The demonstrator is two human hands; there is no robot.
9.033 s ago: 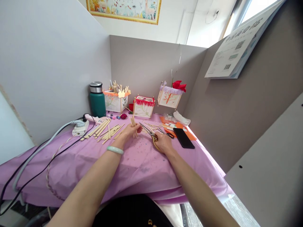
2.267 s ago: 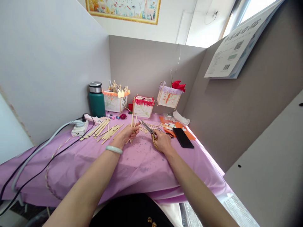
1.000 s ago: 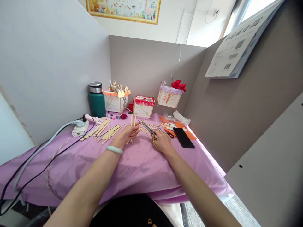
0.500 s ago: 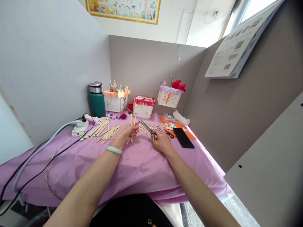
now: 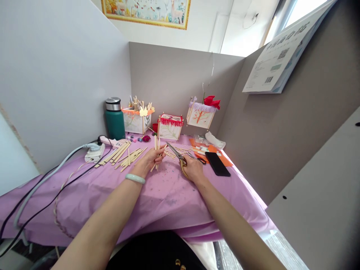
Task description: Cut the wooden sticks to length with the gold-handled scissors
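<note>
My left hand, with a pale bangle at its wrist, is closed around several thin wooden sticks that stand up out of the fist. In my right hand is a pair of scissors with gold-coloured handles; the blades point up and left, close to the left fingertips. Whether the blades touch a stick is too small to tell. Left of my left hand, more wooden sticks lie in loose piles. Small stick pieces are scattered beyond the hands on the purple cloth.
A green bottle stands at back left, beside a paper-sided box of sticks. A red-fringed box and a lilac-fringed one are at the back. A black phone lies right; a power strip with cables lies left.
The scissor blades look slightly more closed than before. Both hands stay in nearly the same place, and the sticks remain in my left hand.
</note>
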